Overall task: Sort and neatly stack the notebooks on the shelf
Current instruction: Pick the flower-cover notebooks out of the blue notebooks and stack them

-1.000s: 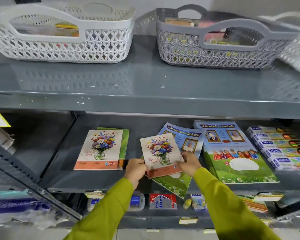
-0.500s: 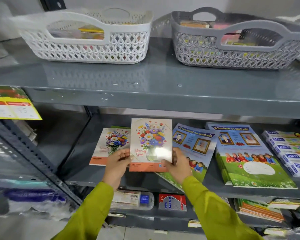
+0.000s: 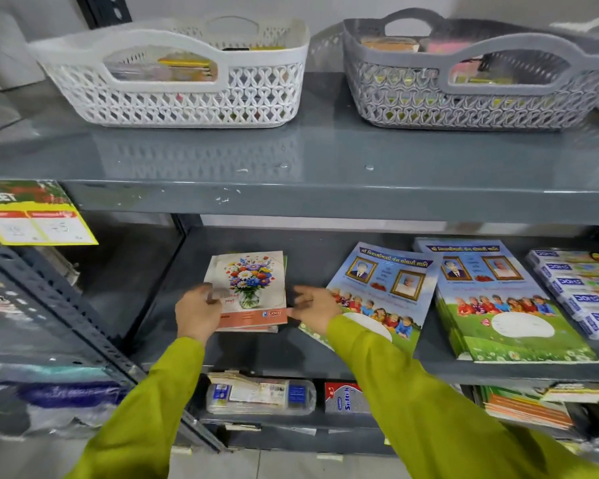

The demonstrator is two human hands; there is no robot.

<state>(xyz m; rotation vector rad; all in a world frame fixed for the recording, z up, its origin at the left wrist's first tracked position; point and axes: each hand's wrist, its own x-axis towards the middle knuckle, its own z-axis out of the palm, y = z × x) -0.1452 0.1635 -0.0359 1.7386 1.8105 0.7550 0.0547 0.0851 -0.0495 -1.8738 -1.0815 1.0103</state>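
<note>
Grey metal shelving, three levels in view, pale wall behind. Top shelf (image 3: pixel 325 157): two lattice baskets side by side, one white basket (image 3: pixel 173 84) on the left and one grey basket (image 3: pixel 464 88) on the right, both holding small items too hidden to name. Middle shelf (image 3: pixel 312 354): flower notebooks (image 3: pixel 253 288) in a small pile at the left, at least two by the edges showing at the bottom. Right of them one blue-and-green notebook (image 3: pixel 384 288) lies tilted, then a squared stack of the same kind (image 3: pixel 498 302); count in that stack cannot be told. Far right, boxes (image 3: pixel 574 288) in a row, five or so. Left hand (image 3: pixel 198 314) rests on the pile's left edge, fingers loosely curled, gripping nothing clearly. Right hand (image 3: pixel 313 311) is spread open just beside the pile's right edge, blurred. Yellow-green sleeves on both arms. Yellow label (image 3: pixel 35 223) hangs at left.
</note>
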